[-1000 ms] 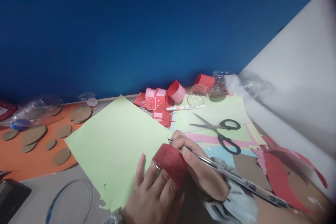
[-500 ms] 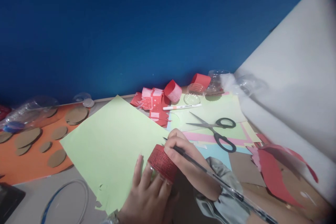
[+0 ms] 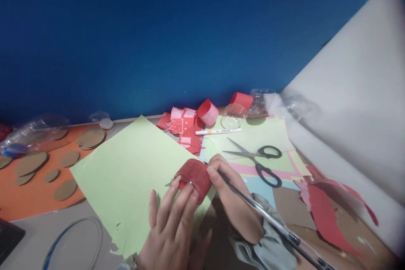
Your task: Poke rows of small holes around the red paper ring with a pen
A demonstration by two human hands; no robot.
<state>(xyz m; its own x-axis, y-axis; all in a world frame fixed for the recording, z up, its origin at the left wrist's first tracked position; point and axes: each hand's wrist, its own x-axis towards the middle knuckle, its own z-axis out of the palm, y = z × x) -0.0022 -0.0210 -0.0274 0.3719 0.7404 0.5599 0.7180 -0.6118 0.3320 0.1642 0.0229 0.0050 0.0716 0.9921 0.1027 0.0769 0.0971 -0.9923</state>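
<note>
A red cylinder with a dark crosshatched pattern (image 3: 195,178) is tilted above the light green sheet (image 3: 126,173). The fingertips of my left hand (image 3: 172,223) rest on its lower left rim, with the fingers spread. My right hand (image 3: 232,194) pinches a long clear-barrelled pen (image 3: 264,214), and its thumb and fingers touch the cylinder's right side. The pen's tip is hidden behind the cylinder and fingers.
Open scissors (image 3: 257,156) and a white marker (image 3: 218,132) lie on coloured paper at right. Red paper pieces (image 3: 191,128) and clear plastic cups (image 3: 232,116) stand behind. Cardboard discs (image 3: 66,190) lie on orange paper (image 3: 28,194); curled red paper (image 3: 329,215) is far right.
The red cylinder has moved up and tilted, showing more of its side. My left fingers have shifted to its lower rim. My right hand has moved slightly right, its pen tip now hidden.
</note>
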